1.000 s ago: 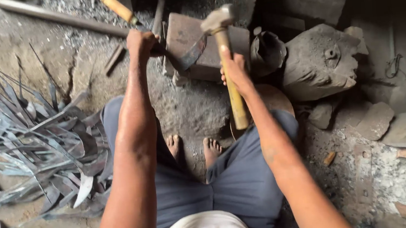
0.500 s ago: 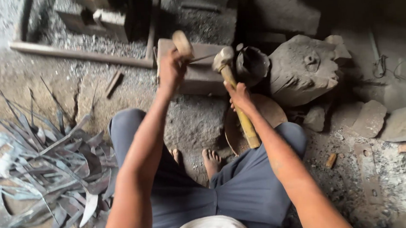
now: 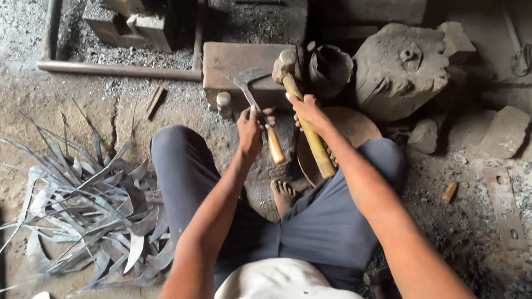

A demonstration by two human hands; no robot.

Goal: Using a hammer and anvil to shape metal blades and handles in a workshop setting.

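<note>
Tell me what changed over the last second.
The left hand drew back from the anvil block toward the body, bringing the wooden-handled blade with it. The right hand keeps its grip on the hammer, whose head now rests near the block. The blade pile is unchanged.

Light is soft and even, daylight-like, strongest at the left and lower left: the pale dirt floor (image 3: 17, 125) and the heap of sickle blades (image 3: 87, 214) read bright, a few blades showing dull sheen but no hard glare. Top right falls off into deep shadow; the background behind the large stone (image 3: 399, 69) is nearly black, detail lost. Shadows under the arms and legs are diffuse, no sharp edges. Focus holds reasonably across the centre; the hammer (image 3: 301, 112) head looks slightly soft. Wide-angle view, mild stretching towards the corners. Colours are muted, grey-brown overall.
</note>
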